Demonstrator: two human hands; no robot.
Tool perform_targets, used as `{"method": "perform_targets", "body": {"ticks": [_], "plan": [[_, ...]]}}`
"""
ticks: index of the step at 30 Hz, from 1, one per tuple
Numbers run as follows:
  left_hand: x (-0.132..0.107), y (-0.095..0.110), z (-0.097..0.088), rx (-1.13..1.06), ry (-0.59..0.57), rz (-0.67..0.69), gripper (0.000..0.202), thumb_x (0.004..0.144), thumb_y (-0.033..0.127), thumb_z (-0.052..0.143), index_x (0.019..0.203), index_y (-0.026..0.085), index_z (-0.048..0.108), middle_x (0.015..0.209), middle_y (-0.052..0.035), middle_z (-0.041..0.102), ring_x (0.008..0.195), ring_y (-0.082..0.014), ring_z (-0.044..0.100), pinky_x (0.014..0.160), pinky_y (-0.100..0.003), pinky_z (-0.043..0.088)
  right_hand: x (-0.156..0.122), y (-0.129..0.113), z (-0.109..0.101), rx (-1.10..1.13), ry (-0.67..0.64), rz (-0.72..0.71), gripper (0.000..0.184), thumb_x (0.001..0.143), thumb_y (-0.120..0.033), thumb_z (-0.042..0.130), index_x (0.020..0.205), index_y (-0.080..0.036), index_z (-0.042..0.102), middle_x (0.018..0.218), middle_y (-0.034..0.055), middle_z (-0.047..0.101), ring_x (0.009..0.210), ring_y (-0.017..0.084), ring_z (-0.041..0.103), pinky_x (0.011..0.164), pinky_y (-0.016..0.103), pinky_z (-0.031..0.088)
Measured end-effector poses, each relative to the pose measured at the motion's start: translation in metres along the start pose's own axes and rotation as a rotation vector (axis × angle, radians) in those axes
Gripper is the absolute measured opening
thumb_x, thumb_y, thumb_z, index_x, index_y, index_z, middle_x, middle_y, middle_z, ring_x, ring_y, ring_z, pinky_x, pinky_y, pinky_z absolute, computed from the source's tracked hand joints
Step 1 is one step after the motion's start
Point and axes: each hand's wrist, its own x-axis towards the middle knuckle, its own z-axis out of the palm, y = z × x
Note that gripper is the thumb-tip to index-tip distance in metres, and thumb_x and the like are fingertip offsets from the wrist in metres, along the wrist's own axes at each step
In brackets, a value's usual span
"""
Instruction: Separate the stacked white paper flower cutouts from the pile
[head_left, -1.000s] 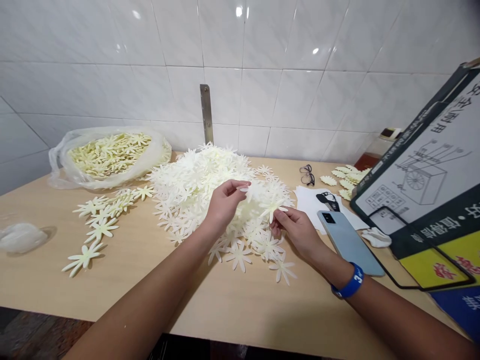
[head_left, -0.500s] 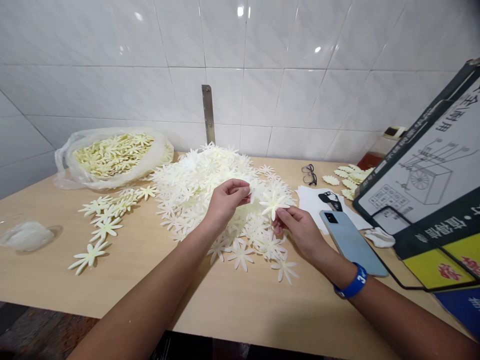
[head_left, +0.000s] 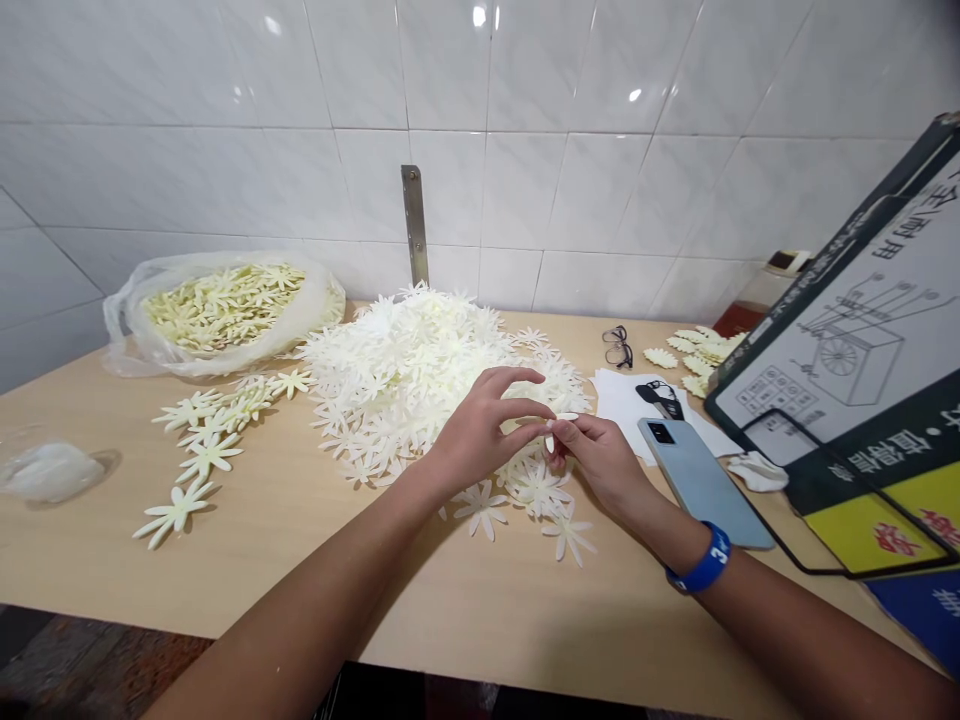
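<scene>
A pale flower-shaped cutout (head_left: 564, 417) is between my two hands, above the front right of a heap. My right hand (head_left: 604, 460) pinches it at its lower side, with a blue band round the wrist. My left hand (head_left: 480, 425) meets it from the left, thumb and index finger closed on its petals, the other fingers raised. My fingers cover much of the cutout. Behind and under the hands lies a big heap of white flower cutouts (head_left: 405, 350). A few loose ones (head_left: 481, 507) lie in front of it.
To the left are a plastic bag (head_left: 281, 325) of yellowish cutouts, a spread row of flowers (head_left: 210, 455) and a white clump (head_left: 52, 472) in clear plastic. On the right lie glasses (head_left: 618, 347), white paper (head_left: 619, 395), a phone (head_left: 705, 485), scalloped pieces (head_left: 697, 350) and a leaning printed box (head_left: 840, 380).
My left hand has moved right and slightly down, from apart to touching the flower at my right hand. The flower shows less now, behind the fingers. My right hand has hardly moved.
</scene>
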Motion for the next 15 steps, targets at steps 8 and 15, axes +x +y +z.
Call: {"method": "perform_targets", "body": {"ticks": [8, 15], "plan": [[0.010, -0.008, -0.008, -0.651, 0.357, -0.609, 0.014, 0.076, 0.030, 0.069, 0.083, 0.017, 0.068, 0.091, -0.0052, 0.068, 0.090, -0.0168, 0.063, 0.088, -0.035, 0.051, -0.001, -0.003, 0.001, -0.029, -0.019, -0.028, 0.042, 0.087, -0.052, 0.061, 0.064, -0.016, 0.062, 0.058, 0.0024, 0.058, 0.055, 0.014, 0.056, 0.056, 0.027, 0.045], [0.011, -0.012, -0.015, -0.843, 0.405, -0.762, 0.024, 0.071, 0.023, 0.069, 0.092, 0.018, 0.058, 0.063, 0.0029, 0.060, 0.064, -0.0105, 0.059, 0.080, -0.033, 0.051, -0.002, -0.002, 0.000, 0.030, -0.022, 0.002, 0.034, 0.089, -0.046, 0.060, 0.074, -0.016, 0.064, 0.070, 0.0039, 0.062, 0.058, 0.014, 0.057, 0.056, 0.027, 0.046]]}}
